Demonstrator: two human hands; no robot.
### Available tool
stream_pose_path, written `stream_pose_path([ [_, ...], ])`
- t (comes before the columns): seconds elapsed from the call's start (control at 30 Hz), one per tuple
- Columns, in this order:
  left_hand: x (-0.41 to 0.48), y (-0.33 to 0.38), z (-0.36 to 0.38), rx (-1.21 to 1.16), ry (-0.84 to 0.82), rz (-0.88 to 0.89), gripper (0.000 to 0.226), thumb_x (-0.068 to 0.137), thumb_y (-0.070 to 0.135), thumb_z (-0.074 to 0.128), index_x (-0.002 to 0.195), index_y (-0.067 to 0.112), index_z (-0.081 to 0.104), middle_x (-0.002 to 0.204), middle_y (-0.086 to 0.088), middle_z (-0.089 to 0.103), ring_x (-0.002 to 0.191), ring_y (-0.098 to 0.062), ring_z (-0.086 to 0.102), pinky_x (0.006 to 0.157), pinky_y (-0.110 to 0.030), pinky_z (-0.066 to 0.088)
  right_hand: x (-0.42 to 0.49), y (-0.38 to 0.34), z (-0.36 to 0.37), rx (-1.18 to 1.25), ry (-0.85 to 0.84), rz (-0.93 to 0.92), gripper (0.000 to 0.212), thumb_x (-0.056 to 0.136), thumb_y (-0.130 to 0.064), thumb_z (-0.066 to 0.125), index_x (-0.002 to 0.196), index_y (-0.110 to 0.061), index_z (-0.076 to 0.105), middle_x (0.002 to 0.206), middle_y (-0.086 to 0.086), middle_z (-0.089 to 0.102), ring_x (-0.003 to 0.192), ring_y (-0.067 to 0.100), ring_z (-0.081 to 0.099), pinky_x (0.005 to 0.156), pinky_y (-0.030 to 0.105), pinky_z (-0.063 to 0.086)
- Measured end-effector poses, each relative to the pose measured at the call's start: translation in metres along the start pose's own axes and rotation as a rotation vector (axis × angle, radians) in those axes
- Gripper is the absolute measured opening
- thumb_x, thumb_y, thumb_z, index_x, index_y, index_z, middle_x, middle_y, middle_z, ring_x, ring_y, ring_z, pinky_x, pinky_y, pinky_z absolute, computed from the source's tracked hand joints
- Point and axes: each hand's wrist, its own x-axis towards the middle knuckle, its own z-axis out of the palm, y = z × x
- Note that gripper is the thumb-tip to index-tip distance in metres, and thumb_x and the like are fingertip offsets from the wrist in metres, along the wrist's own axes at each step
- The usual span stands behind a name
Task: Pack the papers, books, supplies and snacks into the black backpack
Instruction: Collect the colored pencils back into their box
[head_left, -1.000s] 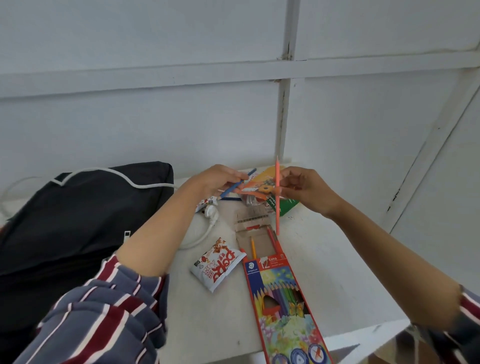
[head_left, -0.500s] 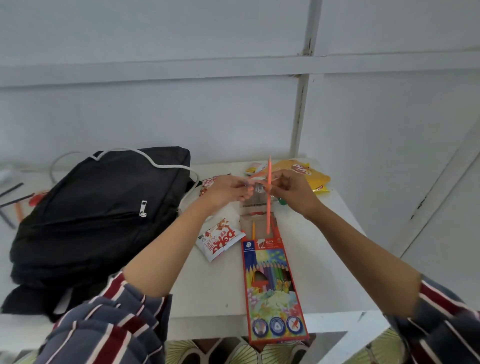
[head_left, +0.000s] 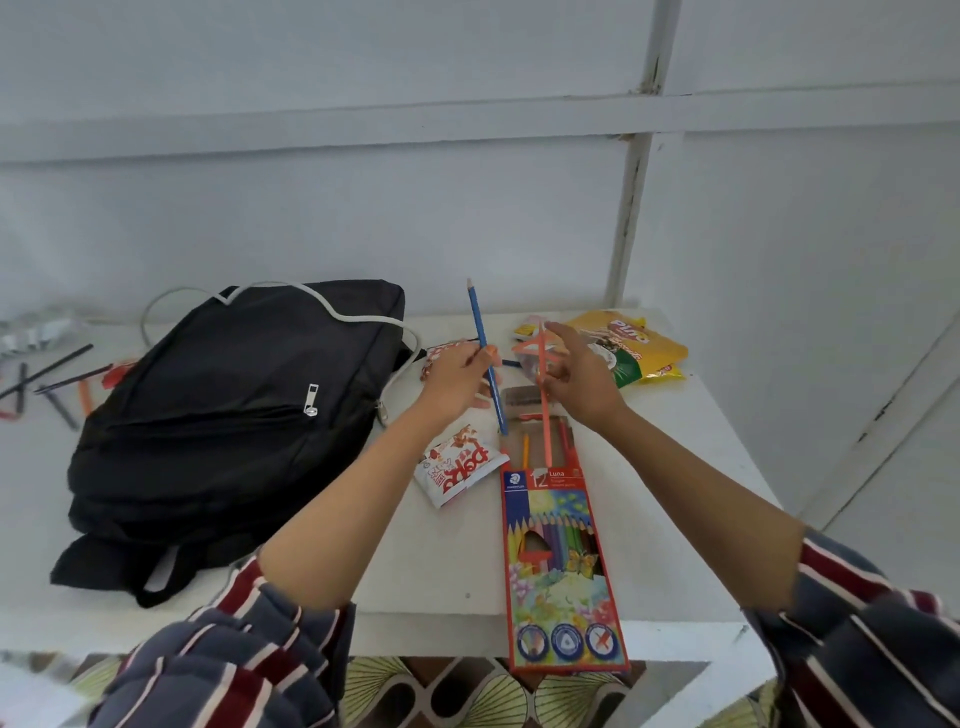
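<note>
The black backpack (head_left: 223, 415) lies flat and zipped on the left of the white table (head_left: 675, 493). My left hand (head_left: 457, 382) pinches a blue pencil (head_left: 485, 353) held upright above the table. Beside it, my right hand (head_left: 576, 384) holds an orange pencil (head_left: 545, 415) whose lower end points into the open top of the coloured pencil box (head_left: 558, 561). A red and white snack packet (head_left: 460, 462) lies left of the box. A yellow snack bag (head_left: 634, 348) sits behind my right hand.
Several loose pens and pencils (head_left: 47, 384) lie at the far left by the wall. A white cord (head_left: 332, 306) runs over the backpack's top. The pencil box overhangs the table's front edge. A patterned floor (head_left: 467, 691) shows below.
The view has tilted down and shifted left, bringing the backpack into full sight. My left hand has lifted a blue pencil upright. The orange pencil has dropped lower toward the box.
</note>
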Motion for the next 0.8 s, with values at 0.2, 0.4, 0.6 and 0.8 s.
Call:
stream_pose_path([
  [0.2,0.008,-0.010,0.013,0.105,-0.171,-0.125,0.030,0.101,0.025,0.038,0.079,0.016,0.056,0.100,-0.013,0.063,0.076,-0.021,0.060,0.067,-0.030,0.051,0.002,0.003,0.006,-0.233,-0.084,0.046,0.038,0.089,-0.004,0.056,0.127,-0.011,0.055,0.090,0.012,0.065,0.069,0.014,0.055,0.061,0.016,0.040],
  [0.4,0.023,-0.022,0.023,0.172,-0.170,-0.183,0.033,0.100,0.026,0.040,0.072,0.018,0.057,0.089,-0.012,0.057,0.060,-0.014,0.050,0.063,-0.026,0.043,-0.010,0.005,0.010,-0.514,-0.441,-0.034,0.041,0.094,-0.012,0.046,0.136,-0.010,0.046,0.137,0.007,0.045,0.125,0.024,0.045,0.102,0.033,0.039],
  [0.6,0.028,-0.024,0.022,0.262,-0.187,-0.153,0.033,0.101,0.026,0.038,0.079,0.011,0.058,0.081,-0.012,0.056,0.052,-0.011,0.046,0.057,-0.023,0.040,-0.026,0.010,0.004,-0.743,-0.703,-0.009,0.087,0.085,-0.052,0.055,0.150,-0.019,0.008,0.156,0.010,-0.012,0.142,0.032,-0.015,0.116,0.046,0.001],
  [0.8,0.030,-0.025,0.022,0.274,-0.185,-0.163,0.034,0.100,0.025,0.039,0.077,0.011,0.060,0.091,-0.014,0.060,0.062,-0.014,0.051,0.059,-0.024,0.041,-0.039,0.020,0.003,-0.744,-0.707,-0.055,0.098,0.077,-0.058,0.063,0.150,-0.017,0.011,0.158,0.005,0.003,0.144,0.023,0.002,0.116,0.038,0.006],
])
